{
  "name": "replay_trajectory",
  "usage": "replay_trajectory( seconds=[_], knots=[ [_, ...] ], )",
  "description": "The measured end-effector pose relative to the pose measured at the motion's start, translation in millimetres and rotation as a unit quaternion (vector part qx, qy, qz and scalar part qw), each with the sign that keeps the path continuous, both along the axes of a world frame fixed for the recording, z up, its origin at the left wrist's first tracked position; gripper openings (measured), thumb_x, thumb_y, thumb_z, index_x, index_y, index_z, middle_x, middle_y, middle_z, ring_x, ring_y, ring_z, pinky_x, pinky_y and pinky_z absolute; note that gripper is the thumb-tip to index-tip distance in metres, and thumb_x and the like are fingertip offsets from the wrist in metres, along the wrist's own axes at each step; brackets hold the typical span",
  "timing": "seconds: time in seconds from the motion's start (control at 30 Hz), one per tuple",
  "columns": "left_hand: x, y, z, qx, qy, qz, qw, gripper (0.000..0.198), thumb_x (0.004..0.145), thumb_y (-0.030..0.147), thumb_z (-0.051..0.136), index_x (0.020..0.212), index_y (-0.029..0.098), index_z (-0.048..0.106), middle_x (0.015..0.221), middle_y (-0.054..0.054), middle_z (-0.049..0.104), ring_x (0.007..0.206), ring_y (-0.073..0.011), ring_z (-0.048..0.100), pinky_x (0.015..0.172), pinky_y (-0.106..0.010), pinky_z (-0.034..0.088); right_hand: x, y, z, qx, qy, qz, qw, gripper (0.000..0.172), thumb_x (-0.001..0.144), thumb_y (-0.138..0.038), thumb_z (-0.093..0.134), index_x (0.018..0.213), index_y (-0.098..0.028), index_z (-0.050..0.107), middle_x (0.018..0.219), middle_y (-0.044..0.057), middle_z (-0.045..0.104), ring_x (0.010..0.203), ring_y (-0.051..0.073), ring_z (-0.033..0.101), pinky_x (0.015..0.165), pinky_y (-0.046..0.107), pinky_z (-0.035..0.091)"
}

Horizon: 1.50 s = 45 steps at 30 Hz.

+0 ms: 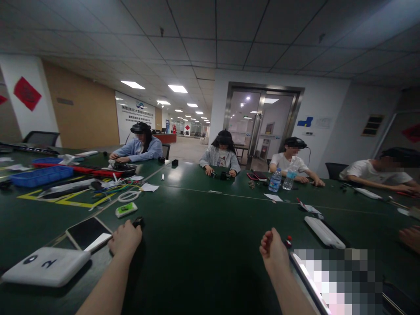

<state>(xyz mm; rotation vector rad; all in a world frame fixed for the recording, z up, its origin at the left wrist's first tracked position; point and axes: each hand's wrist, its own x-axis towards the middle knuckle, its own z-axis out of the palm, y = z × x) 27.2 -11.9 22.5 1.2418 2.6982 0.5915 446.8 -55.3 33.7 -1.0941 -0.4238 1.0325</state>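
Observation:
Over the green table on the left, my left hand (pixel 126 238) is closed, its fingers against a small black block-like object (pixel 138 222). The exact kind of this object is too small and dark to tell. A white-edged phone or tablet (pixel 89 233) lies just beside that hand. To the right, my right hand (pixel 273 251) has its fingers curled in; whatever they hold, if anything, is hidden. A small red and black piece (pixel 288 241) lies close to its outer side.
A white box marked 2 (pixel 46 267), a green-and-white packet (pixel 126 209), a cable coil (pixel 129 196) and blue trays (pixel 42 176) are on the left. Right of me are a lit screen (pixel 310 280), a white device (pixel 323 232) and water bottles (pixel 274 180). Several people sit around the table.

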Motion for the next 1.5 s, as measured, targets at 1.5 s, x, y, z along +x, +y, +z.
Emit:
replay_trajectory(
  seconds=[1.5],
  knots=[
    [150,-44,11.2,0.027,-0.13,-0.656,0.743,0.035,0.077,0.03,0.059,0.112,0.028,0.058,0.113,-0.001,0.06,0.109,-0.0199,0.049,0.099,-0.038,0.032,-67,-27,-2.2,0.102,-0.593,0.386,0.699,0.019,0.073,-0.021,0.062,0.091,-0.026,0.065,0.097,0.0,0.059,0.093,0.019,0.054,0.081,0.032,0.042]
  ],
)
